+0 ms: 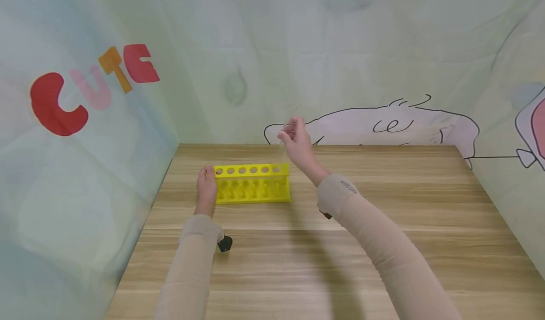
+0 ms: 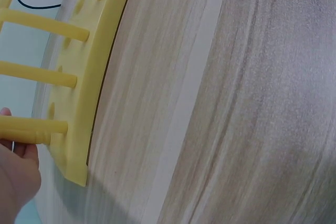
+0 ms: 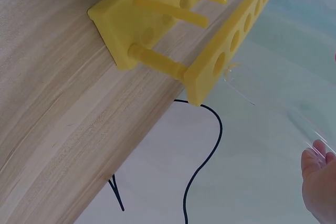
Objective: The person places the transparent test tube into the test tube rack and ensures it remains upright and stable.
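A yellow test tube rack (image 1: 253,200) with a row of round holes along its top bar stands on the table. My left hand (image 1: 206,187) grips the rack's left end; in the left wrist view its fingers are around the end post. Over the rack's right end, my right hand (image 1: 299,146) pinches a clear test tube (image 1: 283,153) between thumb and fingers. In the right wrist view the tube slants, its rounded lower end right at the hole nearest that end of the top bar (image 3: 219,62). Short yellow pegs (image 3: 173,11) rise from the base.
The wood-grain table (image 1: 383,244) runs back to a pale fabric wall (image 1: 238,98) with line drawings. Another fabric wall with coloured letters (image 1: 59,105) borders the left side. A small black piece (image 1: 224,244) sticks out by the left cuff.
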